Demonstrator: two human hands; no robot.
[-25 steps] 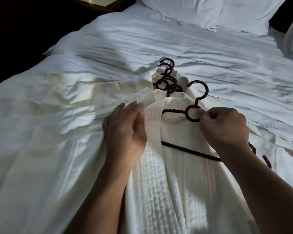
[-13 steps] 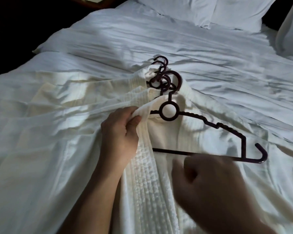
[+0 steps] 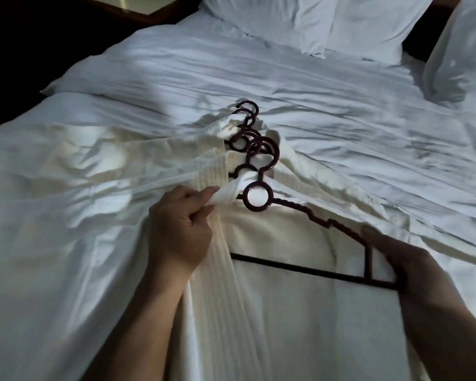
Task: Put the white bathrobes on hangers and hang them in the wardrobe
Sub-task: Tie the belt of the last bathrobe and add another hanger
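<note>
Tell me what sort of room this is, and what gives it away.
Most likely a hotel bedroom. The rumpled white duvet, the plump white pillows beyond it, and the white waffle-weave bathrobes laid out on it with dark brown plastic hangers all point that way.

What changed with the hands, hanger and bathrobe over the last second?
The right hand let go of the ring of the dark brown plastic hanger and moved down and right to grip its right end. The left hand went from lying flat on the collar of the white ribbed bathrobe to pinching it. The other hangers stayed stacked.
</note>
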